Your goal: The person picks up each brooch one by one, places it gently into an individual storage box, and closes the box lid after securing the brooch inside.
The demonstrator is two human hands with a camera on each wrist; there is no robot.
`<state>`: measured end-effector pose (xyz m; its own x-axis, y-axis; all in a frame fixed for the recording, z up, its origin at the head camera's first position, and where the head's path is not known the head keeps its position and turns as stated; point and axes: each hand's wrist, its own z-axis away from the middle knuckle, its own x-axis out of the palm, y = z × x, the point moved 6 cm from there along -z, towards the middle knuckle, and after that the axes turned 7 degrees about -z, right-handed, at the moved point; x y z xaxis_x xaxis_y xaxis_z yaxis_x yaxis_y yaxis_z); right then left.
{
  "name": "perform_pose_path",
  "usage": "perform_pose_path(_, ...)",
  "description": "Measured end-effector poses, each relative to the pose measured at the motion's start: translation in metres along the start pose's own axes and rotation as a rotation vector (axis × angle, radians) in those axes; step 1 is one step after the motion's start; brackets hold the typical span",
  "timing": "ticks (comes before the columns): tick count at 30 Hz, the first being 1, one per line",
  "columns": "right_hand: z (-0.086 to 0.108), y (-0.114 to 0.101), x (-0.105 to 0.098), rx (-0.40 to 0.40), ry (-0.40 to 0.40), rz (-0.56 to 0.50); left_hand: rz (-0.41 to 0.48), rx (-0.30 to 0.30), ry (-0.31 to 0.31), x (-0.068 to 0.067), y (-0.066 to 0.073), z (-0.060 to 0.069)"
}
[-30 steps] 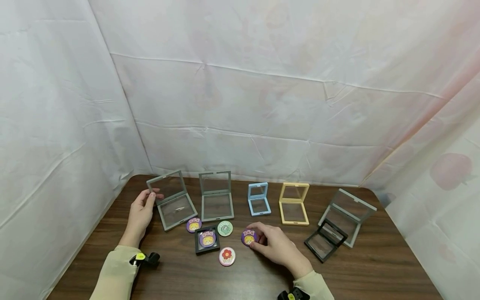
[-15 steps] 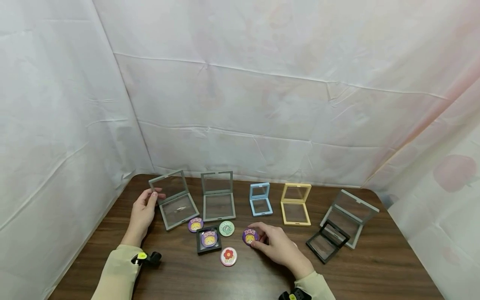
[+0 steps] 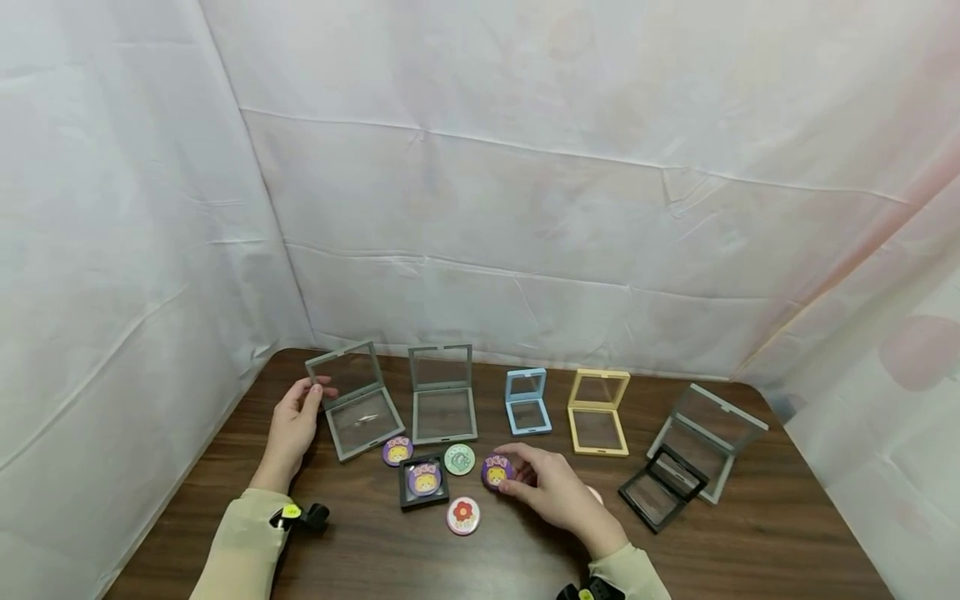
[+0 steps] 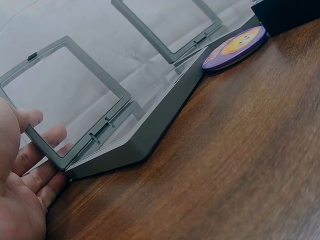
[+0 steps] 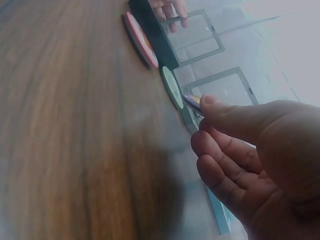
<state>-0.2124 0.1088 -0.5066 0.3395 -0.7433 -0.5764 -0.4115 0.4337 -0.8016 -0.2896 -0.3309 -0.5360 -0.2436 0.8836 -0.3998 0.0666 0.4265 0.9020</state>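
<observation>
My left hand (image 3: pixel 294 423) pinches the left edge of the raised lid of a grey clear-windowed display case (image 4: pixel 132 150), thumb on one side and fingers on the other. In my right hand (image 3: pixel 551 487) a round purple button badge (image 3: pixel 497 472) with a yellow cartoon face is pinched between thumb and fingers. Left of it lie a green badge (image 3: pixel 460 459) and a red-flower badge (image 3: pixel 463 516). A small black case (image 3: pixel 423 483) has a similar purple badge on it. Another purple badge (image 3: pixel 397 451) lies by the grey case's front corner.
A second opened grey case (image 3: pixel 442 415), a blue one (image 3: pixel 528 417) and a yellow one (image 3: pixel 597 431) stand along the back. At right, an opened black case (image 3: pixel 660 496) overlaps a grey one (image 3: pixel 705 450). A pale round thing (image 3: pixel 595 495) shows partly behind my right wrist.
The right hand has shifted slightly left with the purple badge, closer to the green badge. My left hand keeps its hold on the grey lid. The head view has turned a little.
</observation>
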Motion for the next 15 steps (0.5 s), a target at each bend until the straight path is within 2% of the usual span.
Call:
perform_pose_path(8, -0.011, -0.008, 0.001, -0.038, 0.026, -0.034, 0.011, 0.017, 0.013, 0.004, 0.002, 0.001)
perform_pose_path(15, -0.027, -0.017, 0.010, -0.040, 0.009, -0.053, 0.031, 0.018, 0.014, 0.001, 0.002, 0.000)
